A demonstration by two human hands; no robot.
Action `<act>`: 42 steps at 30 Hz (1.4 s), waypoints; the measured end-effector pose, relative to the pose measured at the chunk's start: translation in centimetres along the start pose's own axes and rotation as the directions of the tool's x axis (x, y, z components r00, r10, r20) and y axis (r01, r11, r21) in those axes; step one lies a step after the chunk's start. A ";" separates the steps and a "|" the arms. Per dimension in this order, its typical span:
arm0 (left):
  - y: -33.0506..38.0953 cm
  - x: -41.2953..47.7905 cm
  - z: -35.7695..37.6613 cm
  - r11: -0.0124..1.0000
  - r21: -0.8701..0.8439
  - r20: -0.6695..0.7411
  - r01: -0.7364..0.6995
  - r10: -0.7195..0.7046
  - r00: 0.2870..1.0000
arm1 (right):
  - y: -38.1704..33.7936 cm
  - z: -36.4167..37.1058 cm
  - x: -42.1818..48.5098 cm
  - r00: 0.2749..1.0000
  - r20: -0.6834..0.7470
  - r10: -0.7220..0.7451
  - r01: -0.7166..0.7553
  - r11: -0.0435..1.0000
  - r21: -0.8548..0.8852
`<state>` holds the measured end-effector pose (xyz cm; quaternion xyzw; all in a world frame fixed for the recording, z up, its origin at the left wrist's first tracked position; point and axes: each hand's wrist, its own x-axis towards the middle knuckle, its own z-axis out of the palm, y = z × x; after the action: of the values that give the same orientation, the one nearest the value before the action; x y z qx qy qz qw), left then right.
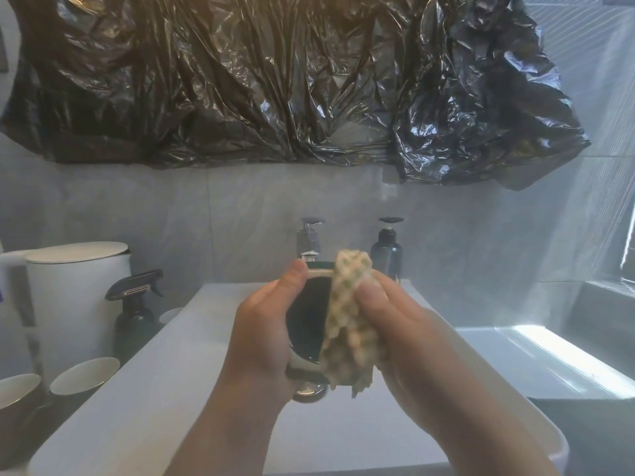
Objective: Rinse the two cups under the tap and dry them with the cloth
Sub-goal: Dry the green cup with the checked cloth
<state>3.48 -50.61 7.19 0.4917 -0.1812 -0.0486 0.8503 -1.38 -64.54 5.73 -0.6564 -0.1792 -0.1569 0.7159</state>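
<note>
My left hand (264,334) grips a cup (305,324) with a dark inside and a pale rim, held above the white sink (165,389). A yellowish waffle-weave cloth (347,324) is draped over the cup's right rim and reaches into it, and my right hand (398,331) grips that cloth. Behind the cup, the chrome tap (309,255) is mostly hidden, and I see no water running. Two other cups (84,376) with pale insides stand on the counter at the lower left. The sink drain (309,391) shows below my hands.
A white lidded bin (75,286) and a dark spray bottle (135,314) stand left of the sink. Two pump bottles (388,249) stand behind the tap. Black plastic sheeting (275,80) covers the wall above. A white ledge (549,359) lies to the right.
</note>
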 end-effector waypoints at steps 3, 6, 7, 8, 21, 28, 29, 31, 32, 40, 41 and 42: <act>-0.4 0.1 0.0 0.993 -0.116 -0.090 0.030 -0.041 0.995 | -0.2 0.0 -0.3 0.999 0.048 0.015 -0.015 1.000 -0.012; -0.7 0.3 0.2 0.972 -0.232 -0.143 0.026 -0.061 0.988 | 0.7 0.1 0.0 0.999 0.047 0.010 -0.008 0.998 -0.059; -0.8 0.3 0.3 0.970 -0.243 -0.153 0.020 -0.058 0.987 | 0.7 0.6 0.0 0.999 0.051 0.009 -0.005 0.996 -0.084; -0.8 0.2 0.4 0.975 -0.221 -0.147 0.012 -0.046 0.988 | 1.2 0.5 0.1 0.999 0.050 0.001 0.004 0.996 -0.094; -0.7 0.1 0.4 0.989 -0.144 -0.220 -0.035 0.003 0.976 | 2.9 1.4 0.3 0.993 -0.116 -0.027 0.031 0.999 0.026; 0.0 0.3 0.0 0.990 -0.012 0.099 0.142 -0.140 0.985 | 1.1 -1.2 1.1 0.983 -0.180 0.042 -0.046 0.999 -0.017; 0.3 0.1 0.0 0.985 -0.002 0.146 0.170 -0.168 0.975 | 0.5 -0.6 1.7 0.957 -0.282 0.075 -0.075 0.997 0.010; 0.6 -0.2 0.0 0.978 -0.042 0.170 0.205 -0.196 0.966 | 1.2 -0.8 0.9 0.977 -0.205 0.062 -0.037 0.992 0.123; 0.5 -0.3 0.0 0.975 -0.070 0.151 0.211 -0.199 0.968 | 1.8 -0.7 0.5 0.987 -0.154 0.054 -0.030 0.988 0.153; -0.3 0.3 0.8 0.943 -0.327 -0.143 0.052 -0.104 0.984 | 3.6 1.9 1.0 0.976 -0.217 -0.017 0.040 0.994 0.098; -0.4 0.3 0.7 0.943 -0.330 -0.127 0.046 -0.093 0.988 | 3.5 2.0 1.4 0.968 -0.249 -0.022 0.039 0.997 0.064; -0.4 0.3 0.7 0.951 -0.304 -0.084 0.052 -0.081 0.993 | 4.0 1.7 1.6 0.964 -0.262 -0.050 0.059 0.998 0.024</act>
<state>3.53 -51.46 7.21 0.3642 -0.1142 -0.0809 0.9208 1.81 -62.51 3.02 -0.6135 -0.1035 -0.2589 0.7388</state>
